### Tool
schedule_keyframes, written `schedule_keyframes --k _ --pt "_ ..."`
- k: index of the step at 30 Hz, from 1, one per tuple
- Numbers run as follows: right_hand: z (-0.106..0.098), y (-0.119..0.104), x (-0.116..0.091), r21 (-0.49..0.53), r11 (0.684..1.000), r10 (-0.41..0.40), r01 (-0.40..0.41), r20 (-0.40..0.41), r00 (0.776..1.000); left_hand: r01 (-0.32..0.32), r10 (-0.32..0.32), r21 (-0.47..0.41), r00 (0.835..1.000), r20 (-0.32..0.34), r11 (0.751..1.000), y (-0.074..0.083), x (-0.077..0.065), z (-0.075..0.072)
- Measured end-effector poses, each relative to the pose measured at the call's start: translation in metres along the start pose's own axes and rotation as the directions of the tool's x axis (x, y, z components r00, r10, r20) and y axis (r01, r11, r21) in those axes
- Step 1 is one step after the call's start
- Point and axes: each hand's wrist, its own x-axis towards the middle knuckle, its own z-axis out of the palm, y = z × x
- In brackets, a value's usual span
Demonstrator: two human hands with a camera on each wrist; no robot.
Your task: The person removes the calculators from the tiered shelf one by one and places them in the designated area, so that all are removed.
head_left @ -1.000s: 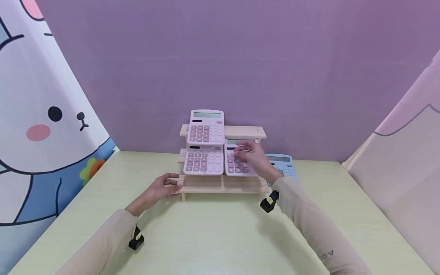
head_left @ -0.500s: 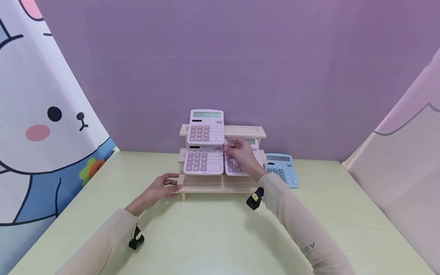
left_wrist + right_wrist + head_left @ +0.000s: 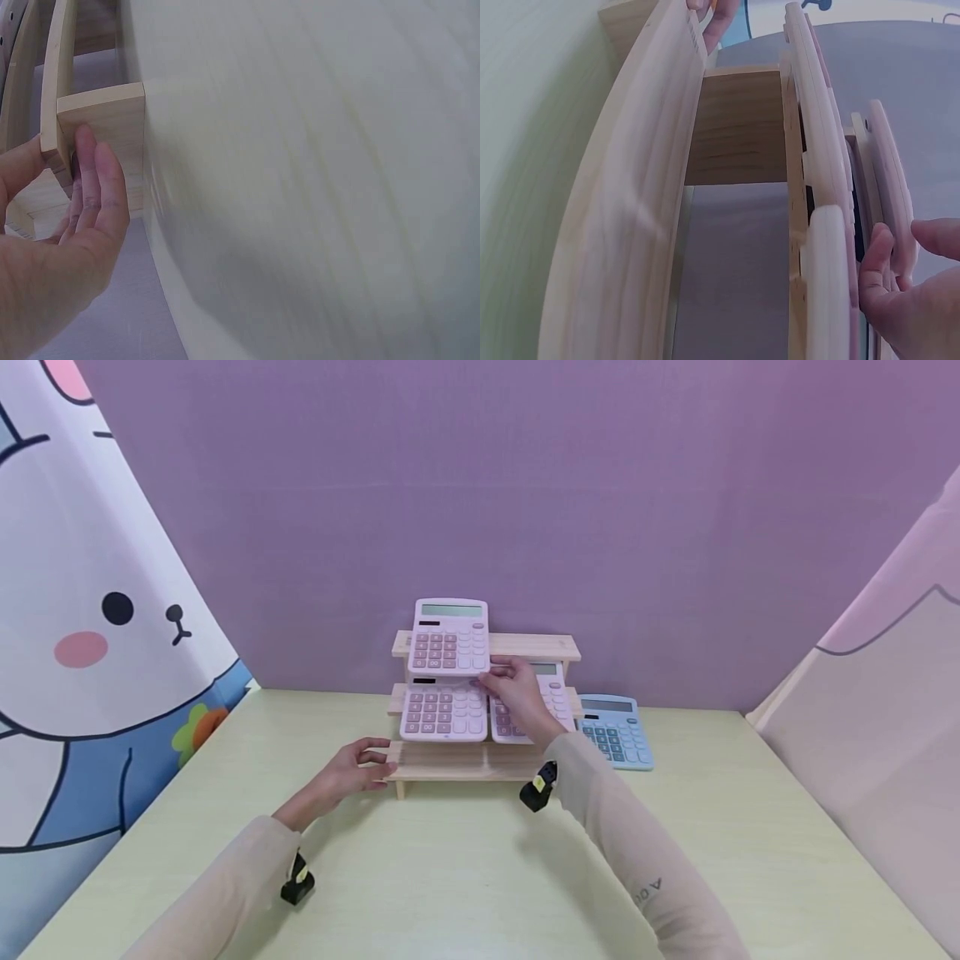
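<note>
Rack, wooden, three tiers: stands on my desk near its back edge.

Upper pink calculator: leans on the top tier, at its left end.

Lower pink calculators, two: left one and right one, side by side on the middle tier.

Blue calculator: on the desk near its back edge, just right of the rack.

My right hand: nearly closed, thumb and fingers pinching the upper pink calculator at its lower right corner.

My left hand: part closed, thumb and fingers either side of the bottom tier's left end, pinching it.

Step in hand, by my judgement: handling the upper pink calculator while bracing the rack; whether to straighten or remove it, I cannot tell. Next move likely calls for a light, even pull, without disturbing the calculators below.
</note>
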Motion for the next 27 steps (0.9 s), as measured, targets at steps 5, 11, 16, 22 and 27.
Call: schedule_keyframes --k 5,11,16,22,27 --pt "0.004 0.000 0.003 0.012 1.000 0.009 -0.008 -0.036 0.999 0.000 0.000 -0.004 1.000 0.000 1.000 0.000 0.000 0.000" --pt "0.008 -0.001 0.003 0.029 1.000 0.012 -0.010 -0.061 0.998 0.002 -0.002 0.003 1.000 -0.002 1.000 0.000 0.001 0.000" --pt "0.010 0.000 0.005 0.036 0.999 0.015 -0.012 -0.071 0.997 0.002 -0.002 0.003 1.000 -0.003 1.000 0.000 0.000 0.001" --pt "0.011 0.000 0.005 0.054 0.998 0.023 -0.019 -0.073 0.997 -0.002 0.002 0.000 1.000 -0.004 1.000 0.001 -0.001 0.001" --pt "0.012 0.001 0.006 0.103 0.995 0.018 -0.009 -0.088 0.996 -0.003 0.003 0.005 1.000 -0.002 1.000 0.001 -0.001 0.001"
